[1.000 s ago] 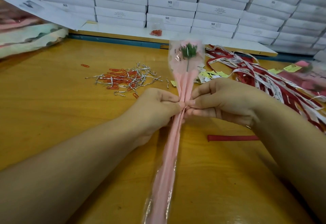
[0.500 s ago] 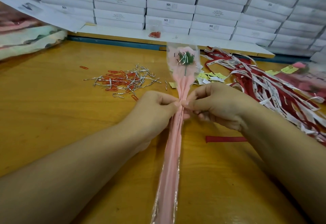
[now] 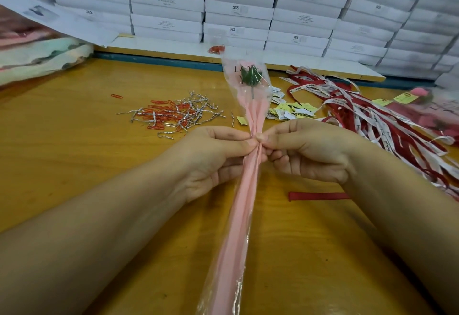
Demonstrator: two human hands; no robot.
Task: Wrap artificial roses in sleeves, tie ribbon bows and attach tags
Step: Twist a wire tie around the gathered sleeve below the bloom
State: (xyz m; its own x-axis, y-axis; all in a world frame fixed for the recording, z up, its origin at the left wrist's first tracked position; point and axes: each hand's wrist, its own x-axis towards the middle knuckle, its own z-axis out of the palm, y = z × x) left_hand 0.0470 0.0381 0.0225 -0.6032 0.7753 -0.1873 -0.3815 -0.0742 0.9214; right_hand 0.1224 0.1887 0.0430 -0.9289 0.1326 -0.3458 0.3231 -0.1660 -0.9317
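Sleeved rose pinched mid-length by left hand, right hand.

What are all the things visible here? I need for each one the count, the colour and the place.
sleeve: one, pink and clear, centre
rose: one, green leaves showing, inside sleeve top
twist ties: many, silver, left of sleeve
paper clips: many, red, among the ties
tags: many, yellow and white, right of sleeve
ribbons: many, red and white, far right
boxes: many, white, stacked behind
table: one, yellow wood, under everything
left hand: one, pinches sleeve
right hand: one, pinches sleeve
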